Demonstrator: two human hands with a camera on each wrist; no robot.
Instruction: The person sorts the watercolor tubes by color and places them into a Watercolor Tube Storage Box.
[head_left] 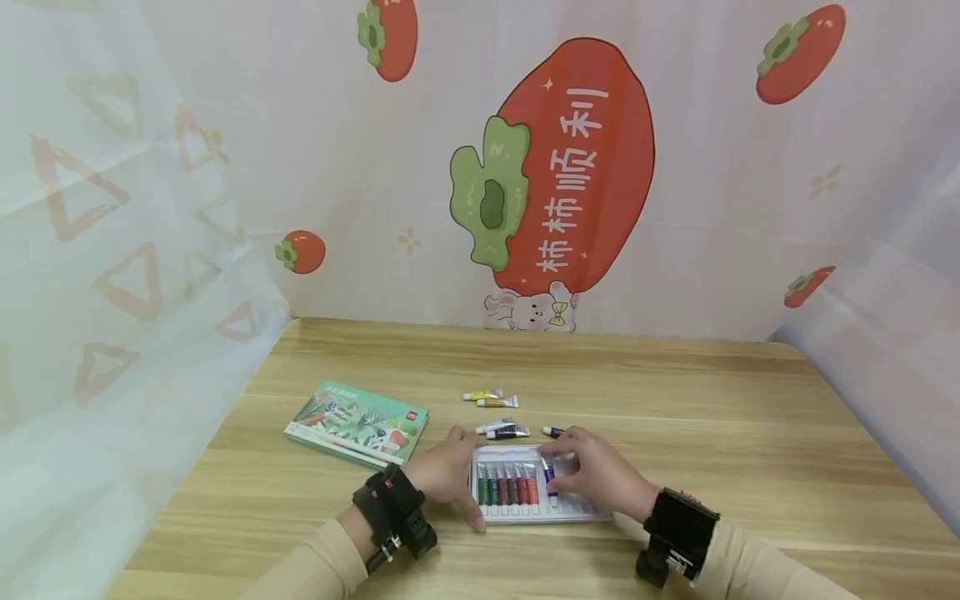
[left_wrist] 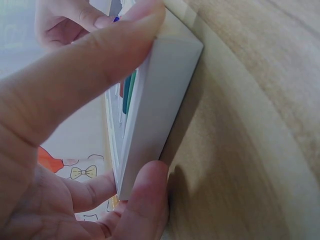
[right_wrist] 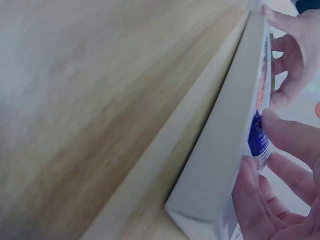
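While right hand (head_left: pixel 596 471) pinches tube (head_left: pixel 550 475), fingers (right_wrist: pixel 295 177) bent

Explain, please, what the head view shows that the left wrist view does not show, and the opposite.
Only the head view shows the teal box and, beyond the white tray, the yellow tube and the orange tube.

Only the left wrist view shows the tray's outer left end face broadly.

Both show a green tube in the tray, the left grip holding the tray's end, the right grip at the blue tube, and the yellow bow print.
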